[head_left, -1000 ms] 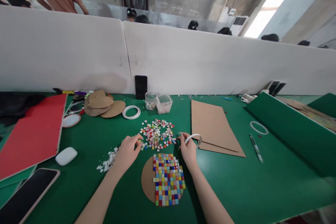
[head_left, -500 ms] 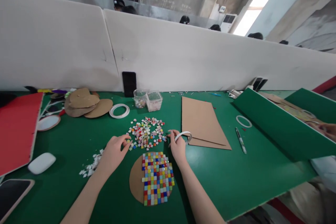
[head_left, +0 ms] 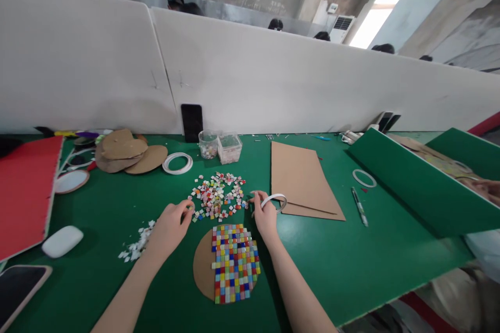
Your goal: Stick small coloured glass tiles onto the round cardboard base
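A loose pile of small coloured mosaic tiles [head_left: 219, 195] lies on the green table. At the pile's left edge, my left hand [head_left: 174, 221] has its thumb and index finger closed together; whatever is between the fingertips is too small to make out. My right hand [head_left: 265, 216] is at the right edge of the pile, with a narrow roll of white tape [head_left: 283, 202] hooked in its curled fingers. Between my forearms lies a round cardboard disc [head_left: 203, 265]. Rows of glossy square tiles [head_left: 234, 265] cover its middle and right, leaving a bare strip on the left.
White scraps [head_left: 136, 243] lie beside my left wrist. Behind the pile stand two clear tubs [head_left: 229, 148], tape rings [head_left: 177, 163] and a propped phone [head_left: 191, 123]. Cardboard sheets [head_left: 300, 177], a pen [head_left: 359, 207] and a green board [head_left: 414, 187] are rightward. Another person's hand [head_left: 490, 190] shows far right.
My left thumb and index finger have come closer together at the pile's edge. The right hand keeps its place with the tape roll. The view has shifted slightly.
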Motion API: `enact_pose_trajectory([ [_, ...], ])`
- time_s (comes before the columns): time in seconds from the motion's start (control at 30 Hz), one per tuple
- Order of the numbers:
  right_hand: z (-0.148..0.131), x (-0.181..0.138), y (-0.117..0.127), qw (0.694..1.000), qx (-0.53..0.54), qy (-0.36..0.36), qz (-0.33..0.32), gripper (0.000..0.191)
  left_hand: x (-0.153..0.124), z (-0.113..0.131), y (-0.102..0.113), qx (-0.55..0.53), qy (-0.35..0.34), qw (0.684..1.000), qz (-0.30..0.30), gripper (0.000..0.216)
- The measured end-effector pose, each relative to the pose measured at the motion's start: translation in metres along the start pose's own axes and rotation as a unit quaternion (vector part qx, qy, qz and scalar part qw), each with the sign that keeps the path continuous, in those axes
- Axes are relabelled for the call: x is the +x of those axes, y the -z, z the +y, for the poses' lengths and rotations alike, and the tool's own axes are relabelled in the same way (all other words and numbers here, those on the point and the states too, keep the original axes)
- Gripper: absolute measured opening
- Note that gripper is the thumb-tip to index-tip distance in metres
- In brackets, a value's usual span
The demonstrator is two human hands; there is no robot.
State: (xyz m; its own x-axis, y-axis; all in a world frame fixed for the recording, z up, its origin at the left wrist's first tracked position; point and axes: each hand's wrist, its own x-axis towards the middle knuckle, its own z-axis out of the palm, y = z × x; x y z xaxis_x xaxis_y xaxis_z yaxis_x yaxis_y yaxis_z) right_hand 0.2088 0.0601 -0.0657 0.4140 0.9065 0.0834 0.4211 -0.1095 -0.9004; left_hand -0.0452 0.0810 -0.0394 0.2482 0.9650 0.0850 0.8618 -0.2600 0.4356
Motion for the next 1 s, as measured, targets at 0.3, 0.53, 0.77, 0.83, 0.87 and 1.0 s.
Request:
enact_pose_trajectory([
  [0.3,0.003,-0.001,-0.001,1.000,0.011,-0.002,-0.006,0.035,-0.001,0.002,0.000,-0.002,0.003,1.000,0.017,0.027],
  [0.53,0.003,-0.001,0.000,1.000,0.026,0.002,-0.016,0.040,0.001,-0.002,0.007,-0.001,0.002,0.999,0.053,0.027],
  [0.77,0.000,-0.002,0.002,0.999,0.026,0.000,-0.025,0.043,-0.003,0.012,0.006,-0.031,-0.040,0.999,-0.001,0.027],
  [0.83,0.000,-0.001,0.003,0.999,0.027,-0.001,-0.026,0.043,-0.005,0.019,0.005,-0.037,-0.056,0.997,-0.037,0.028],
  [0.87,0.000,-0.001,0.003,0.999,0.028,-0.002,-0.027,0.043,-0.005,0.023,0.004,-0.037,-0.063,0.996,-0.051,0.029],
  [1.0,0.000,0.000,0.004,0.999,0.027,-0.004,-0.034,0.043,-0.006,0.032,-0.001,-0.026,-0.088,0.993,-0.077,0.028],
])
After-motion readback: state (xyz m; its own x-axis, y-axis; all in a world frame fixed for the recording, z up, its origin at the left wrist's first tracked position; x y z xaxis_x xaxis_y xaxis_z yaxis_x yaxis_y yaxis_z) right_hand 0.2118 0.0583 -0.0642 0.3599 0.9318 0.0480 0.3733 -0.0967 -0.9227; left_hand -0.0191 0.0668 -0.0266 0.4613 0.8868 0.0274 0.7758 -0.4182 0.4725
